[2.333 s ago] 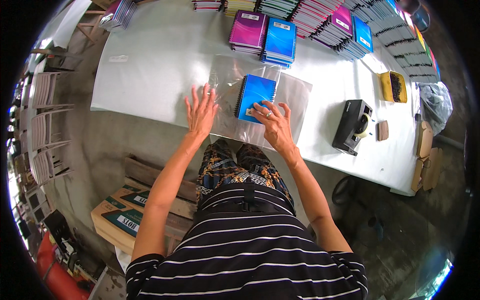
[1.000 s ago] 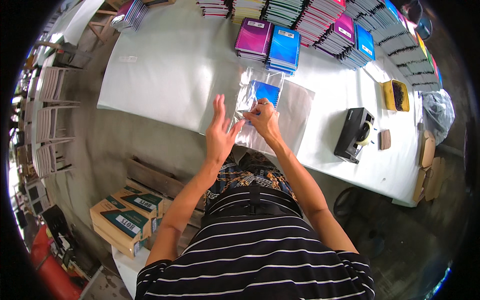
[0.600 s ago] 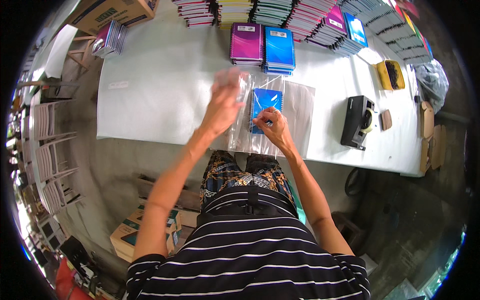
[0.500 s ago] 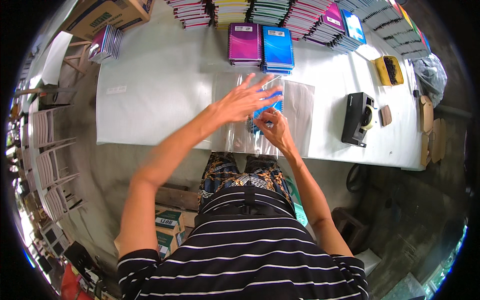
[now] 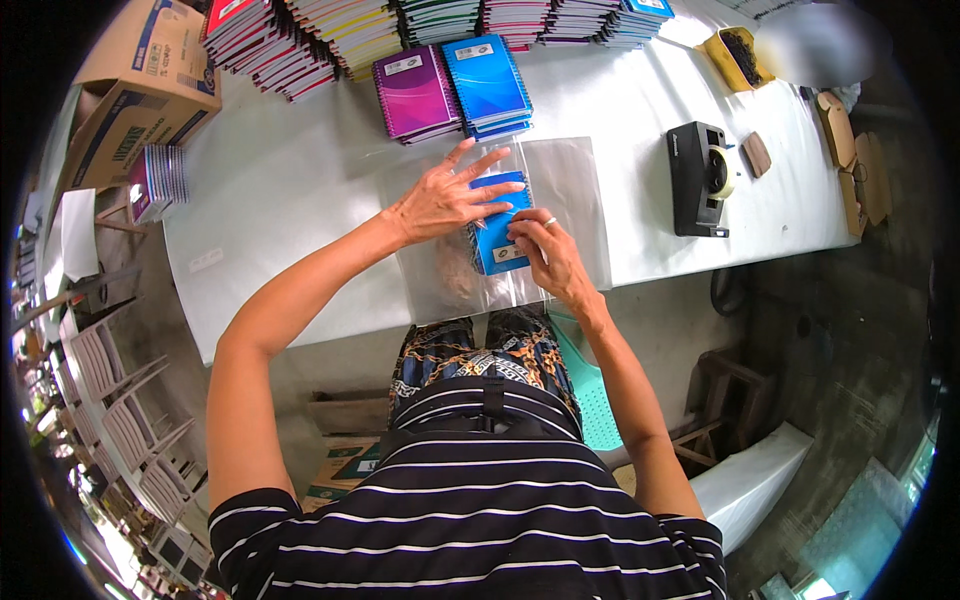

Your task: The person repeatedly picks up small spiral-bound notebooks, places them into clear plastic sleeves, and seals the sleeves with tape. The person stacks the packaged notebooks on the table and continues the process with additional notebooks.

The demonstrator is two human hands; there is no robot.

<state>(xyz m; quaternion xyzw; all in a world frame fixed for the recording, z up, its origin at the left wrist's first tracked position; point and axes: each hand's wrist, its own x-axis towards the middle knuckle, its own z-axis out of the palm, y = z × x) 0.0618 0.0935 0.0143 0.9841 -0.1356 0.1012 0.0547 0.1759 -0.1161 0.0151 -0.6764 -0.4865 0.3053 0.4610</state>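
Blue notebook (image 5: 498, 222) sits w/ clear bag (image 5: 560, 190) on counter (image 5: 290, 190), not sealed. Left hand (image 5: 440, 198) spread flat on it; right hand (image 5: 545, 250) pinches its lower edge.

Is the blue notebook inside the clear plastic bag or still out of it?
Inside: the blue notebook lies within the clear plastic bag, film showing around it, left hand flat on top, right hand at its edge.

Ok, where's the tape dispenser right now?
The tape dispenser stands on the white table, to the person's right, beyond the clear bag.
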